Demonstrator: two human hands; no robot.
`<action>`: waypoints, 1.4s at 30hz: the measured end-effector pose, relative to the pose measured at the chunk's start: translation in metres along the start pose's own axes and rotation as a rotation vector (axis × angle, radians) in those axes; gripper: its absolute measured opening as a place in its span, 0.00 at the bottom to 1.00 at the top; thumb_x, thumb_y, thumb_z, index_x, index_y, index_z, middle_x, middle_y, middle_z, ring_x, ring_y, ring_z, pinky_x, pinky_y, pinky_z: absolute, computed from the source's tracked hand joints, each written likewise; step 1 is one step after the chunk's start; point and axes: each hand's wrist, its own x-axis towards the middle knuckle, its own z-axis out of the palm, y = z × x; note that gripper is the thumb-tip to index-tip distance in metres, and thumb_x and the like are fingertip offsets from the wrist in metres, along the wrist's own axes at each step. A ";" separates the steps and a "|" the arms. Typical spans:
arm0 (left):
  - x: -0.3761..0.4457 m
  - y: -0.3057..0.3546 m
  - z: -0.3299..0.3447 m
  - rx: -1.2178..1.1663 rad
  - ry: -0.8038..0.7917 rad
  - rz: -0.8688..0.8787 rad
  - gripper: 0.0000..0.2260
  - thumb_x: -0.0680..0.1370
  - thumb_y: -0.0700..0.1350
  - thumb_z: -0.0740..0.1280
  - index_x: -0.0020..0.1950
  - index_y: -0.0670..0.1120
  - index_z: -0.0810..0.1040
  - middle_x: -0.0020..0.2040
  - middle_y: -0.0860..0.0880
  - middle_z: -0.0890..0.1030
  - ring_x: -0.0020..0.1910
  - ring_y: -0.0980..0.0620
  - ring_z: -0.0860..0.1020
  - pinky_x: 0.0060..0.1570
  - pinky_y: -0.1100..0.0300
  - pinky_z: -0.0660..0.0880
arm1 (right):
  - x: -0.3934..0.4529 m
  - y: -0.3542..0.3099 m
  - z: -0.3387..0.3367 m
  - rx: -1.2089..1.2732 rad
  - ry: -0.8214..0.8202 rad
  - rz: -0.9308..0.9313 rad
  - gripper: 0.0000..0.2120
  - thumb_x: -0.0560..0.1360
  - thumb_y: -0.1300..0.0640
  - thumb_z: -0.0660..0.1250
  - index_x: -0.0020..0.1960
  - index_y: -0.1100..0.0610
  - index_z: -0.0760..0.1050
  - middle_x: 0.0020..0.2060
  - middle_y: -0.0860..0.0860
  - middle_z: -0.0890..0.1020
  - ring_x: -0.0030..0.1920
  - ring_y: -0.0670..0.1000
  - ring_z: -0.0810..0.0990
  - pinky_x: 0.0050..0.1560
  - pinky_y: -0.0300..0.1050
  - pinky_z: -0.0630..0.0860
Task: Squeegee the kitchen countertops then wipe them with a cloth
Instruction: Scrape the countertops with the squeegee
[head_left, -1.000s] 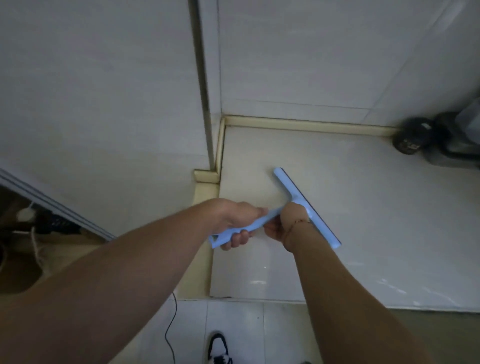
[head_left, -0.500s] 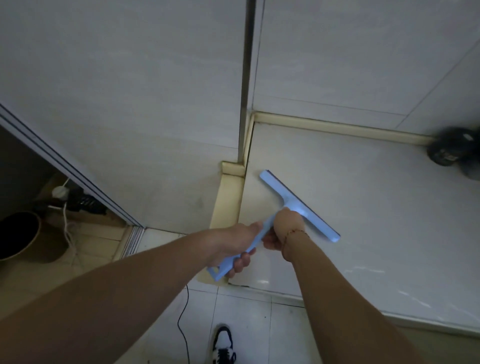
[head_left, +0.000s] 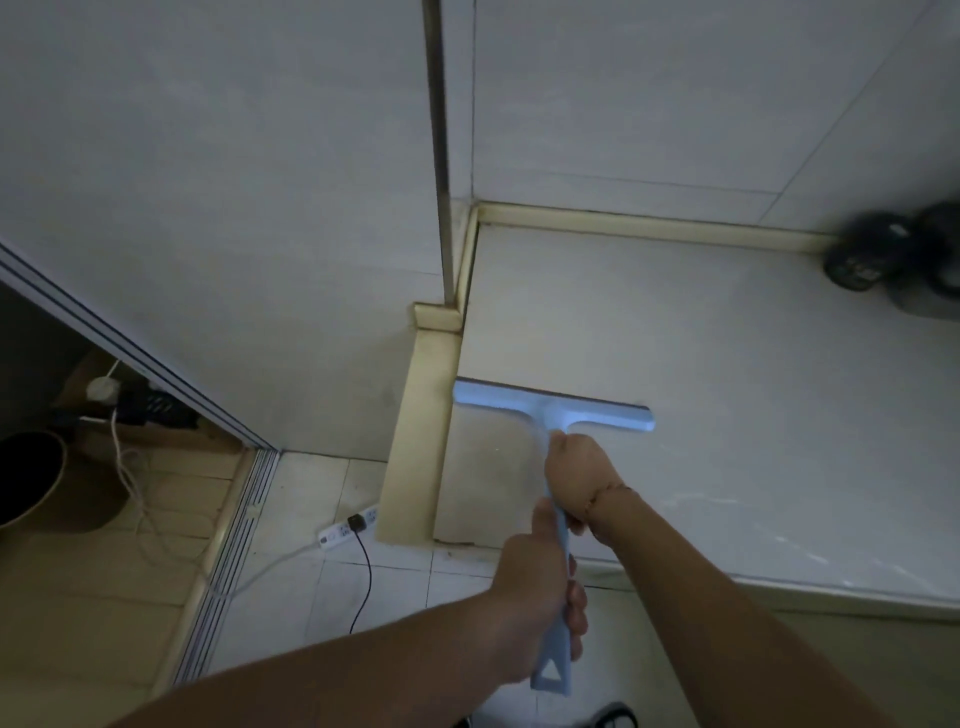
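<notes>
A light blue squeegee (head_left: 553, 408) lies with its blade flat across the white countertop (head_left: 727, 389), near the counter's left edge. Its long handle runs back toward me past the counter's front edge. My right hand (head_left: 576, 480) grips the handle just behind the blade. My left hand (head_left: 535, 597) grips the handle lower down, near its open triangular end, over the floor. No cloth is in view.
A beige raised trim (head_left: 426, 431) borders the counter's left and back sides. Dark round objects (head_left: 872, 254) stand at the back right corner. On the tiled floor lie a white power strip (head_left: 345, 527) with cables and a dark round bin (head_left: 31, 478).
The squeegee has turned from a diagonal to lie straight across the counter and has come closer to the front edge. Both hands have drawn back toward me along with it.
</notes>
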 end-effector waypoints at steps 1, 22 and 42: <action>0.000 -0.004 0.003 -0.008 0.014 0.008 0.29 0.77 0.69 0.49 0.34 0.45 0.67 0.23 0.47 0.67 0.18 0.51 0.65 0.25 0.65 0.65 | 0.000 0.005 0.001 -0.027 -0.004 -0.019 0.20 0.83 0.62 0.47 0.41 0.66 0.72 0.51 0.69 0.79 0.53 0.65 0.78 0.53 0.49 0.75; 0.010 -0.054 0.014 -0.029 0.171 0.092 0.32 0.79 0.65 0.50 0.26 0.44 0.70 0.20 0.49 0.69 0.18 0.51 0.66 0.22 0.64 0.61 | -0.029 0.042 0.012 -0.114 -0.025 -0.144 0.24 0.84 0.54 0.47 0.31 0.56 0.64 0.28 0.51 0.69 0.29 0.46 0.68 0.30 0.39 0.63; -0.015 -0.086 0.016 -0.150 0.092 0.023 0.29 0.79 0.65 0.51 0.35 0.41 0.68 0.24 0.46 0.66 0.18 0.50 0.64 0.22 0.65 0.63 | -0.059 0.060 0.019 -0.049 -0.073 -0.144 0.23 0.84 0.53 0.47 0.32 0.56 0.65 0.28 0.51 0.69 0.29 0.47 0.68 0.33 0.41 0.66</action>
